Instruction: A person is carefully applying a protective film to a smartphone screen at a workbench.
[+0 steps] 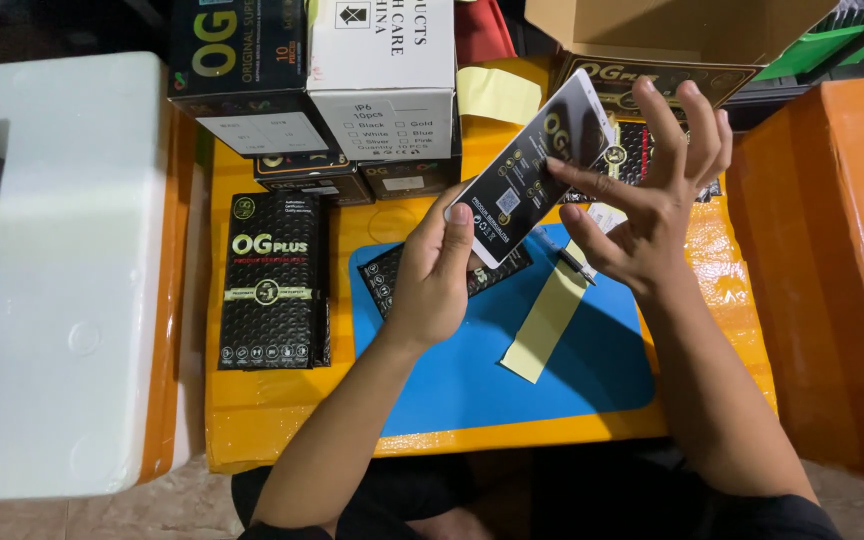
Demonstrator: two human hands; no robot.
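A low yellow table (pixel 282 420) carries a blue mat (pixel 512 370) with a yellow paper strip (pixel 544 325) lying on it. Above the mat, the left hand (pixel 435 275) pinches the lower end of a flat black packet (pixel 537 165), held tilted. The right hand (pixel 652 190) has its fingers spread apart, fingertips touching the packet's face. A stack of black boxes (pixel 274 280) stands left; an open cardboard box (pixel 652 40) sits behind.

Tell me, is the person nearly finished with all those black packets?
Hard to say. Done: one flat black packet lies on the blue mat. In hand: the left hand holds a black-and-white packet while the open right hand touches it. Left: a black box sits beside the mat.
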